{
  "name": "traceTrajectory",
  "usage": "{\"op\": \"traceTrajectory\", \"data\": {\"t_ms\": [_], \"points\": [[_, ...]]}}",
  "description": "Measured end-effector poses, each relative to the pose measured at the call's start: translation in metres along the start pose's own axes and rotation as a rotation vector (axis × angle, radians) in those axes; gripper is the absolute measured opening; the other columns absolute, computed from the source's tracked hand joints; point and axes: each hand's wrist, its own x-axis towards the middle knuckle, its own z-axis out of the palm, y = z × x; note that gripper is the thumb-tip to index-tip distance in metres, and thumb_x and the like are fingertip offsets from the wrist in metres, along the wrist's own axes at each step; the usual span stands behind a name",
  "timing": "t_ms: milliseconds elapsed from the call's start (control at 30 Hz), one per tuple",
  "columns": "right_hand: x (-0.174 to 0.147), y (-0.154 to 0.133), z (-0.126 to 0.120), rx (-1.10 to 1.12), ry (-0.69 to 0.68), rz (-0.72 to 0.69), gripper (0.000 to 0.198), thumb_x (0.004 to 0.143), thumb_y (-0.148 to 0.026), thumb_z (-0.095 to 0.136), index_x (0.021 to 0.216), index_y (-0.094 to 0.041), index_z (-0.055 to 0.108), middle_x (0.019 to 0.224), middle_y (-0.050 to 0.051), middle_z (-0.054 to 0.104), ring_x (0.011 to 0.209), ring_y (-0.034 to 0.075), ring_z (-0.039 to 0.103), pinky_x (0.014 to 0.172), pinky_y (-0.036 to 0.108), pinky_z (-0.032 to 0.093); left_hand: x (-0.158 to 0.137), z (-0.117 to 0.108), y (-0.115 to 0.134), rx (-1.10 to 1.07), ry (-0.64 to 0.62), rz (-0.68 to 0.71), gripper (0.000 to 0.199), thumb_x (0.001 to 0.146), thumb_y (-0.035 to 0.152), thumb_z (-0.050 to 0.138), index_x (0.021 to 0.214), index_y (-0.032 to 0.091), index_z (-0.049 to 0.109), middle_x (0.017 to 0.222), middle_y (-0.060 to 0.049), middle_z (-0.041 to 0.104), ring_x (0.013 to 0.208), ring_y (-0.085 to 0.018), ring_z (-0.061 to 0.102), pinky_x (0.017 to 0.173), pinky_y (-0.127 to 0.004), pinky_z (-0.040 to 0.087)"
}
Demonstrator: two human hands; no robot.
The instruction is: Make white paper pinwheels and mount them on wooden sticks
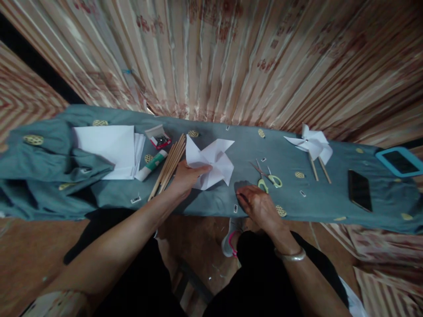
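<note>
Pinching the near-left corner of a folded white paper pinwheel (211, 164), the left hand (185, 178) is closing thumb and fingers on the sheet while it is lying flat on the grey-blue tablecloth (251, 145). Just right of the pinwheel and nearer the table edge, the right hand (256, 203) is resting knuckles-up on the cloth, its fingers curling under; whether they are clasping anything small I cannot tell. Right of the pinwheel, the green-handled scissors (268, 176) are lying with blades parted, close to the right hand. Left of the pinwheel, touching the left hand's side, a bundle of wooden sticks (169, 166) is lying; beyond it, a glue tube (151, 165), a small open box (159, 137) and a stack of white paper (110, 149) are lying further left. Well to the right of the pinwheel, two finished pinwheels on sticks (312, 147), a dark phone (359, 190) and a blue-framed tablet (399, 161) are resting. As a judgement, the folded vanes are looking loose, so one-corner holding is risking them springing open or the paper creasing; a sliding wrist could also be knocking the sticks apart, and the open scissor blades are sitting near the right fingers.
</note>
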Motion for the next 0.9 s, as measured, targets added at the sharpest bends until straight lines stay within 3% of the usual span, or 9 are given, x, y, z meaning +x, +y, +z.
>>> {"op": "traceTrajectory", "data": {"t_ms": [133,267,367,600,733,900], "points": [[0.003,-0.007,-0.01,0.105,0.02,0.043,0.018,0.091,-0.016,0.05,0.084,-0.019,0.066,0.085,0.009,0.071,0.082,0.024,0.065,0.077,0.037,0.05,-0.004,0.002,0.0,0.015,-0.011,0.035,0.033,0.047,0.02,0.086,0.076,0.012,0.072,0.075,-0.004,0.075,0.067,-0.017,0.066,0.067,-0.028,0.053],[0.009,-0.017,-0.026,0.384,0.203,0.168,0.007,0.089,-0.024,0.06,0.087,-0.024,0.067,0.084,0.001,0.07,0.078,0.018,0.065,0.074,0.031,0.05,-0.008,0.005,0.0,0.049,-0.025,0.005,0.029,0.048,0.021,0.084,0.073,0.013,0.072,0.074,-0.004,0.074,0.065,-0.016,0.065,0.064,-0.028,0.052],[0.016,-0.033,-0.033,0.504,0.308,0.18,0.005,0.087,-0.027,0.063,0.086,-0.025,0.068,0.079,-0.002,0.068,0.074,0.016,0.063,0.071,0.03,0.05,-0.011,0.008,0.0,0.074,-0.036,0.011,0.027,0.047,0.02,0.083,0.07,0.012,0.071,0.071,-0.004,0.073,0.063,-0.016,0.064,0.064,-0.028,0.051],[0.034,-0.066,-0.03,0.319,0.381,-0.006,0.009,0.091,-0.022,0.058,0.09,-0.023,0.067,0.087,0.001,0.071,0.086,0.018,0.063,0.081,0.035,0.05,-0.015,0.009,0.001,0.105,-0.095,0.041,0.021,0.051,0.016,0.08,0.069,0.014,0.071,0.07,-0.002,0.073,0.062,-0.014,0.063,0.064,-0.026,0.052],[0.036,-0.068,-0.026,0.239,0.439,-0.012,0.011,0.091,-0.026,0.058,0.091,-0.024,0.069,0.113,0.005,0.068,0.101,0.022,0.061,0.091,0.043,0.048,-0.018,0.008,0.003,0.104,-0.121,0.057,0.02,0.054,0.013,0.079,0.073,0.015,0.072,0.073,-0.002,0.074,0.065,-0.014,0.064,0.066,-0.025,0.052],[0.039,-0.063,-0.021,0.305,0.458,0.004,0.009,0.088,-0.03,0.063,0.087,-0.025,0.071,0.142,0.005,0.049,0.125,0.028,0.05,0.104,0.052,0.041,-0.025,0.008,0.007,0.129,-0.147,0.078,0.021,0.056,0.018,0.08,0.074,0.012,0.072,0.069,-0.002,0.072,0.062,-0.014,0.063,0.062,-0.025,0.05]]}}
